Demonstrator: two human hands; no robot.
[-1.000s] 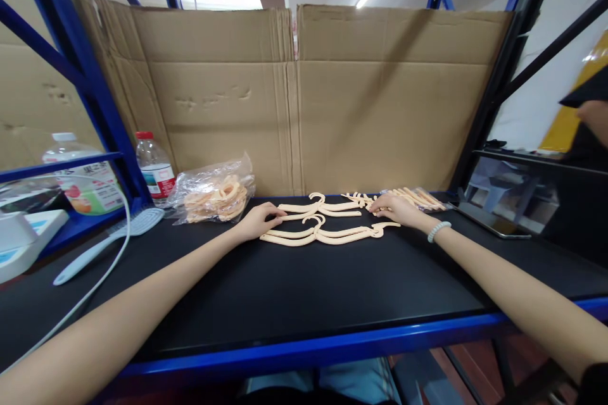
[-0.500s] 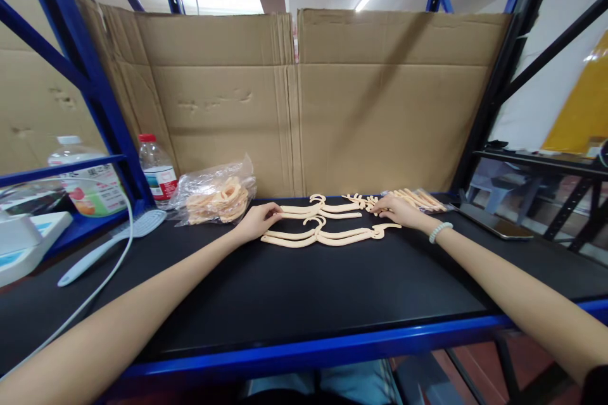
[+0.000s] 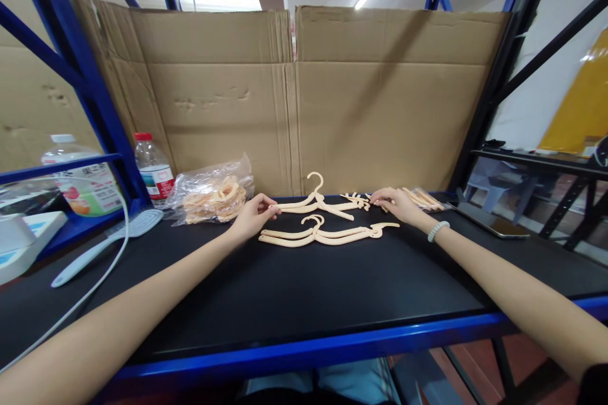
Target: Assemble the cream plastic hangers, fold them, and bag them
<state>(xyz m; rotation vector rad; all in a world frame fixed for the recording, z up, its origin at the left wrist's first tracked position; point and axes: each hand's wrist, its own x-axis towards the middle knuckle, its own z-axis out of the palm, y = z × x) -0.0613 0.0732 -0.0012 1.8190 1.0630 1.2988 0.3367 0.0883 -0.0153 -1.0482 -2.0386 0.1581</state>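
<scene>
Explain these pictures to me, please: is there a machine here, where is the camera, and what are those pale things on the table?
There is no robot here, just a person's two bare hands. Every picture comes from one camera worn on that person's head, looking forward and down.

On the black tabletop lie cream hanger parts. The left hand pinches one end of the farther hanger. The right hand is by some small cream pieces; whether it grips one is too small to tell. Nearer the person, more hanger parts lie together, showing two hooks. A clear plastic bag of cream pieces sits beyond the left hand, before a cardboard wall.
</scene>
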